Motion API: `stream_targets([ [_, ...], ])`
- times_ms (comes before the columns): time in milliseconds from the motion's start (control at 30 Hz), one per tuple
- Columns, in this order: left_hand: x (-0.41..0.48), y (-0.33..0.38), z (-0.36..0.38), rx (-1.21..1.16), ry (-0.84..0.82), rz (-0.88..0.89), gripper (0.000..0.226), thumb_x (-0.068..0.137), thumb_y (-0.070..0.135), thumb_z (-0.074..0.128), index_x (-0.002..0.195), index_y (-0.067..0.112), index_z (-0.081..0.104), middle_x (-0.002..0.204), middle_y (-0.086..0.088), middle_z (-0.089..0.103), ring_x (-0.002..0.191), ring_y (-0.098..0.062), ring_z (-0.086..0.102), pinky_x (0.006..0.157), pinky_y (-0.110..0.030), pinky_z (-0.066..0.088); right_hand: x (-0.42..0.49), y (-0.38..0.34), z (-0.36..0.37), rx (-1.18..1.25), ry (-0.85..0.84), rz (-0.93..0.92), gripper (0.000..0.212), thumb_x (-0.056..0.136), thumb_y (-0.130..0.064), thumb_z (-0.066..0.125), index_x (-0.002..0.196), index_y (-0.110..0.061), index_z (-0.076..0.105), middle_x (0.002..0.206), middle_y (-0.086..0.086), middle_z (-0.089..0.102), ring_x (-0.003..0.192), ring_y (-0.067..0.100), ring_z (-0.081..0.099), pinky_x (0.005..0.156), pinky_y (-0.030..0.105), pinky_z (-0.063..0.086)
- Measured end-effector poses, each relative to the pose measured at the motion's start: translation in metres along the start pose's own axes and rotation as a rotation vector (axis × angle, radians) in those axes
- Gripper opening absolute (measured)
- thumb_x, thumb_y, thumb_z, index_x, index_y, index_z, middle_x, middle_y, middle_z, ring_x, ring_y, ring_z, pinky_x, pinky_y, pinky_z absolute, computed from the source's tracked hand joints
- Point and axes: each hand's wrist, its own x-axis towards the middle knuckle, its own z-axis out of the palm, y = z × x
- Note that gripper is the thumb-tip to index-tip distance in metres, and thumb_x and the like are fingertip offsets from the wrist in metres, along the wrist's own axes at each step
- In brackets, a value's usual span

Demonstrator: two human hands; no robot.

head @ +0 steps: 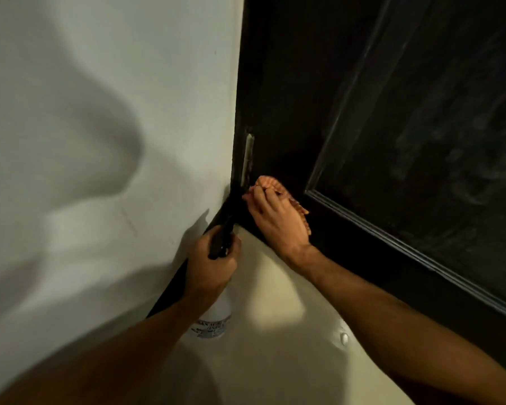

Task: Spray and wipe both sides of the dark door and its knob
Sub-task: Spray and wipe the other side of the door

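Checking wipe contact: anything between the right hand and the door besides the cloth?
Nothing visible. Only the orange cloth sits under the right hand, against the dark door low by the hinge. The left hand grips the spray bottle, apart.

Only print: spray bottle [216, 308] label [209, 325], too blurred to read.
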Motion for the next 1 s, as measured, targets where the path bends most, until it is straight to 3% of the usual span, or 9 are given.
stream_targets([
  [100,0.007,-0.004,-0.008,-0.012,0.003,-0.017,0.009,0.095,0.026,0.076,0.102,0.022,0.074,0.082,0.006,0.075,0.076,-0.015,0.072,0.077,-0.036,0.059,-0.003,-0.038,0.023,-0.102,-0.318,-0.255,0.05,0.102,-0.02,0.031,0.147,-0.016,0.052,0.161,0.017,0.032,0.146,0.038,0.033,0.113,0.047,0.035],
  [167,0.011,-0.002,-0.012,-0.014,-0.02,-0.016,0.014,0.094,0.031,0.076,0.105,0.023,0.076,0.089,0.005,0.079,0.088,-0.017,0.076,0.085,-0.041,0.062,-0.01,-0.043,0.035,-0.068,-0.388,-0.296,0.043,0.103,-0.025,0.041,0.142,-0.015,0.058,0.162,0.015,0.027,0.148,0.037,0.026,0.116,0.046,0.028],
  [267,0.015,0.004,-0.014,0.037,-0.06,0.04,0.003,0.095,0.028,0.076,0.096,0.027,0.073,0.084,0.003,0.078,0.079,-0.015,0.075,0.071,-0.036,0.058,-0.013,-0.023,0.024,-0.056,-0.275,-0.207,0.042,0.099,-0.026,0.039,0.129,-0.017,0.068,0.149,0.011,0.048,0.134,0.036,0.036,0.105,0.044,0.031],
  [333,0.005,0.009,-0.015,0.036,-0.057,0.064,0.012,0.095,0.022,0.076,0.088,0.03,0.071,0.074,0.009,0.074,0.067,-0.006,0.07,0.065,-0.032,0.054,-0.022,-0.003,0.005,-0.061,-0.149,-0.145,0.048,0.095,-0.024,0.035,0.127,-0.016,0.069,0.138,0.01,0.058,0.124,0.034,0.041,0.097,0.043,0.031],
  [500,-0.013,0.042,-0.001,0.088,-0.04,0.158,0.019,0.093,0.017,0.078,0.083,0.031,0.068,0.064,0.019,0.068,0.063,0.003,0.066,0.065,-0.023,0.052,-0.057,0.028,-0.036,0.018,-0.042,-0.054,0.049,0.095,-0.021,0.034,0.132,-0.017,0.066,0.138,0.01,0.06,0.122,0.034,0.048,0.097,0.045,0.038],
  [600,-0.022,0.098,0.021,0.026,-0.087,0.173,0.013,0.093,0.018,0.078,0.086,0.027,0.07,0.065,0.011,0.068,0.056,-0.003,0.064,0.061,-0.024,0.051,-0.081,0.064,-0.066,0.051,-0.065,-0.081,0.041,0.098,-0.024,0.036,0.125,-0.02,0.067,0.133,0.007,0.057,0.118,0.031,0.043,0.091,0.042,0.046],
  [733,-0.03,0.16,0.033,-0.006,-0.201,0.295,0.014,0.098,0.013,0.07,0.084,0.015,0.07,0.066,0.0,0.07,0.05,-0.005,0.063,0.047,-0.016,0.049,-0.083,0.12,-0.129,-0.006,0.14,0.009,0.043,0.099,-0.021,0.038,0.132,-0.017,0.064,0.14,0.013,0.057,0.13,0.036,0.048,0.097,0.044,0.043],
  [833,-0.032,0.209,0.037,-0.016,-0.164,0.385,0.018,0.098,0.011,0.07,0.08,0.007,0.069,0.066,-0.011,0.067,0.051,-0.02,0.063,0.044,-0.024,0.05,-0.07,0.17,-0.185,-0.068,0.25,0.17,0.046,0.095,-0.02,0.037,0.129,-0.02,0.068,0.135,0.014,0.061,0.123,0.035,0.05,0.096,0.045,0.039],
  [1000,-0.038,0.25,0.036,-0.051,-0.167,0.321,0.015,0.097,0.022,0.072,0.086,0.012,0.072,0.078,-0.02,0.069,0.043,-0.014,0.058,0.037,-0.022,0.045,-0.089,0.183,-0.194,-0.175,0.027,-0.037,0.054,0.093,-0.022,0.038,0.143,-0.018,0.059,0.148,0.017,0.05,0.133,0.037,0.046,0.105,0.047,0.044],
])
